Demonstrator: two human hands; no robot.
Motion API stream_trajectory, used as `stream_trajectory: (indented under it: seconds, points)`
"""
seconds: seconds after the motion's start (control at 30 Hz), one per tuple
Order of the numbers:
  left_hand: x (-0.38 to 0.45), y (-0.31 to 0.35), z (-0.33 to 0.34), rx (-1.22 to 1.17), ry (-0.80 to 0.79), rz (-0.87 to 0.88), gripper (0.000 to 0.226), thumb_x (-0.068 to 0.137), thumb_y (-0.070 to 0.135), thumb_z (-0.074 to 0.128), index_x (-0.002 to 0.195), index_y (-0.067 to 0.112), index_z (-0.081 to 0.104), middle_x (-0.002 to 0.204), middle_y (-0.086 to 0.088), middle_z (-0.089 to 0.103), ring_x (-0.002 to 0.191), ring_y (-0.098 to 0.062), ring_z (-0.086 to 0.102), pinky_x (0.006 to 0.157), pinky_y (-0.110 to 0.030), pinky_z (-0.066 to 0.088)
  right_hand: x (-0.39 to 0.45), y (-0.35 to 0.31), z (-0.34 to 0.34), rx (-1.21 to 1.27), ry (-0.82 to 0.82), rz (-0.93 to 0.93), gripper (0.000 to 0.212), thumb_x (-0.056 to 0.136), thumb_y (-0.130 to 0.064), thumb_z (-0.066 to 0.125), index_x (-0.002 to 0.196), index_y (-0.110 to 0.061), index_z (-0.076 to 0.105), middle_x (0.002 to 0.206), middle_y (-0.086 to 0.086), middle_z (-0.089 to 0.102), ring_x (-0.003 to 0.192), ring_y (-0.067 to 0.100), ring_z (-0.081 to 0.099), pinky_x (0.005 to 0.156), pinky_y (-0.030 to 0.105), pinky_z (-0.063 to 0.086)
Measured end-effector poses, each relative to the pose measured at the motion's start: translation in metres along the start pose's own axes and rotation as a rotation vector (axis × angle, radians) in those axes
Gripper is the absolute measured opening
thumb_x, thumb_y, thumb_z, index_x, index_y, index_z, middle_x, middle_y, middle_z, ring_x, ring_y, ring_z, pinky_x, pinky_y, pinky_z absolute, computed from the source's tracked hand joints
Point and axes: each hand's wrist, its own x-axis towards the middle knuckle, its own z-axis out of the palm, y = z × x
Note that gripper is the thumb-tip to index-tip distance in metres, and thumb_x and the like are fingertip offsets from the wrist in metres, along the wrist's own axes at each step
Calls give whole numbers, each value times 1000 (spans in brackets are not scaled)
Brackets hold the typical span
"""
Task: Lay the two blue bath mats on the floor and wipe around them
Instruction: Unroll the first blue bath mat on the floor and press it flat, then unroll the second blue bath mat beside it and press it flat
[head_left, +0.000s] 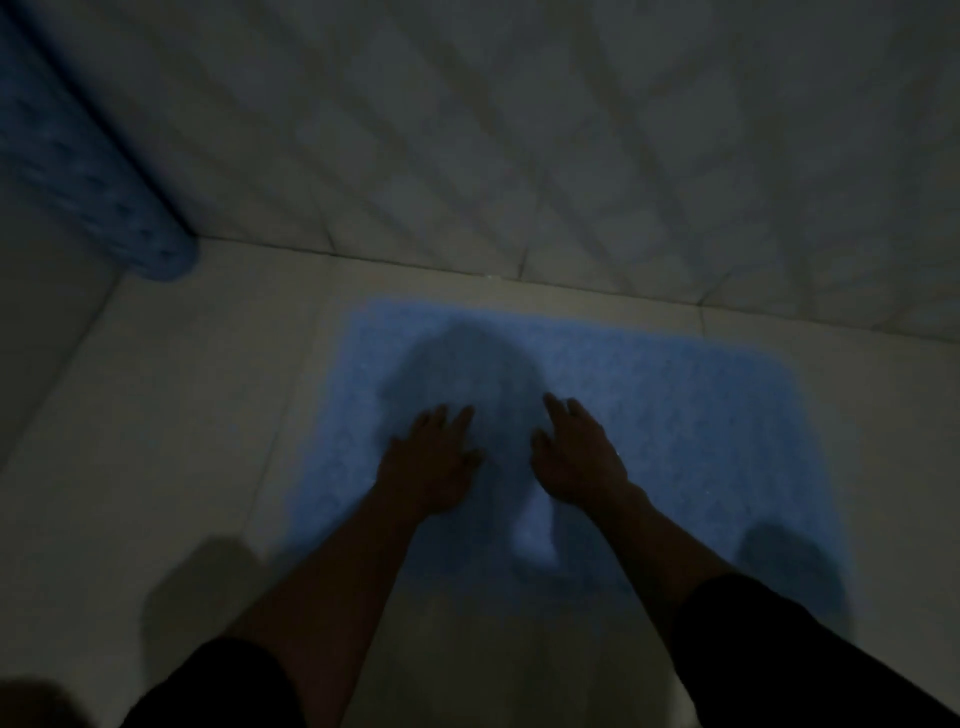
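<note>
The flat mat (623, 415) is spread on the floor (156, 415) just short of the wall (519, 130), and it looks soft, light and floppy, so I'd guess it shifts best by pinching a corner or edge rather than shoving the middle. Left hand (428, 462) and right hand (579, 457) both hover or rest over it with fingers spread, holding nothing. The rolled mat (88, 171) leans in the left corner, with bare tile left of the flat one for laying it.

Pretty clearly a dim home bathroom: pale tiled floor (171, 395) meeting a tiled wall (571, 130) just behind the flat blue bath mat (649, 405).
</note>
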Motion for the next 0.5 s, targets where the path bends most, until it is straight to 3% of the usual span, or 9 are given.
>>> stream_trajectory:
  seconds: [0.17,0.37,0.5]
  points:
    - [-30,-54,-74,-93,193,-8,67,101,49,42,158,23,17,164,-7,17,150,-25,19,117,-47,26,-7,-103,-36,-29,47,-137,58,100,-35,44,152,-15,28,155,15,33,139,31,35,112,38,29]
    - [-80,-137,-145,-196,385,-101,71,92,53,38,154,20,28,159,-7,29,143,-26,32,112,-44,34,-7,-223,-69,-173,20,-314,58,100,-35,47,151,-13,30,150,18,38,137,32,38,109,36,33]
    - [-102,-193,-172,-271,498,-227,65,96,41,55,152,19,32,155,-8,35,140,-26,36,113,-40,35,3,-301,-84,-237,2,-452,63,98,-35,52,152,-13,29,151,17,37,138,32,38,111,33,32]
